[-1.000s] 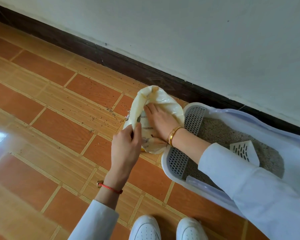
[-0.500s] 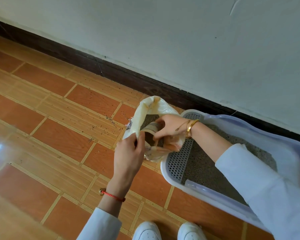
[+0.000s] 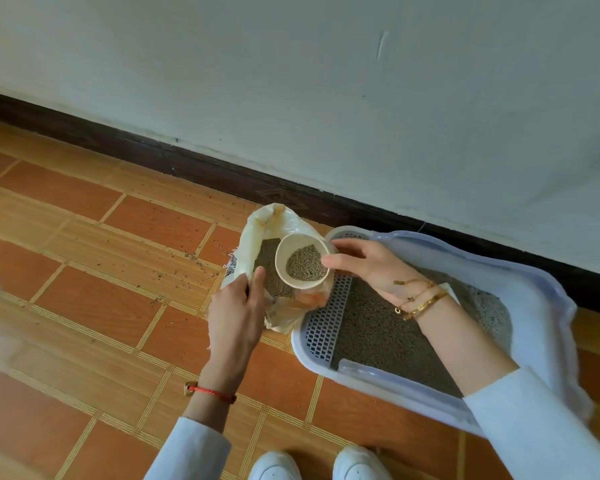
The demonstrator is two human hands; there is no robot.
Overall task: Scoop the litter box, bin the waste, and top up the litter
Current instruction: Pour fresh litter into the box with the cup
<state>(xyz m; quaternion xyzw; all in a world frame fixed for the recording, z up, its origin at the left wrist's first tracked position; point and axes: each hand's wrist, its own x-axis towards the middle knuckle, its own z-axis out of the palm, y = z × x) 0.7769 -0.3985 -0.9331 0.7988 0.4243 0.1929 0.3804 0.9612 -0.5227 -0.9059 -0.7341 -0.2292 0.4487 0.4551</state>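
A cream litter bag (image 3: pixel 253 233) stands open on the floor, grey litter showing inside. My left hand (image 3: pixel 234 317) pinches the bag's near edge and holds its mouth open. My right hand (image 3: pixel 368 263) grips a round cream cup (image 3: pixel 303 259), part full of grey litter, just above the bag's mouth. To the right lies the pale lilac litter box (image 3: pixel 520 271) with a grid step at its left end and grey litter in its pan. My right forearm crosses over the pan and hides part of it.
Loose litter grains (image 3: pixel 174 275) are scattered on the orange tiled floor left of the bag. A dark skirting board (image 3: pixel 194 161) and a white wall run behind. My two white shoes (image 3: pixel 312 464) stand at the bottom edge.
My right hand went into the bag and has come out holding the cup with litter in it. My left hand has kept its hold on the bag's edge.
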